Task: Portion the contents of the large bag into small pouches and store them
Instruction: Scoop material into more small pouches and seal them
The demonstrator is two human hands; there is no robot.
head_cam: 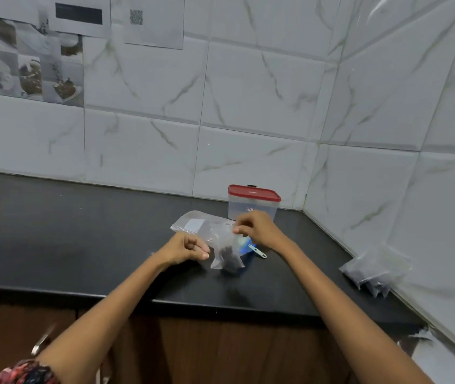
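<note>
Head view only, looking down at a black countertop (82,245) in a tiled corner.

Somewhere mid-task, probably. Already done, by the look of it: a small stack of filled pouches (373,273) off to the right against the side wall, clear plastic with dark stuff in the bottoms. Can't count them, too overlapped. In hand right now: one small clear pouch (225,256) with a dark clump of contents sitting low in it, held upright just above the counter between the two hands. Left hand (185,249) curled up, thumb and fingertips pinched at the pouch's left top edge, as far as can be told. Right hand (256,230) curled too, pinching the top edge on the other side. Looks like sealing or opening the mouth; can't say which.

Behind the pouch, lying flat: the large bag (193,224), clear, looking mostly flat, with a pale label patch. Hard to tell how much is left inside. Just right of the pouch, a small measuring scoop (258,252) on something glowing blue, mostly hidden by the pouch.

Still left: closing this pouch, whatever remains in the big bag, and the storing part, presumably into the clear container with red lid (252,203) near the back wall, lid on.

Writing: a small red logo on the container front, unreadable. Papers taped on the wall, one with a QR code (136,17), one with a black bar; no legible text.
</note>
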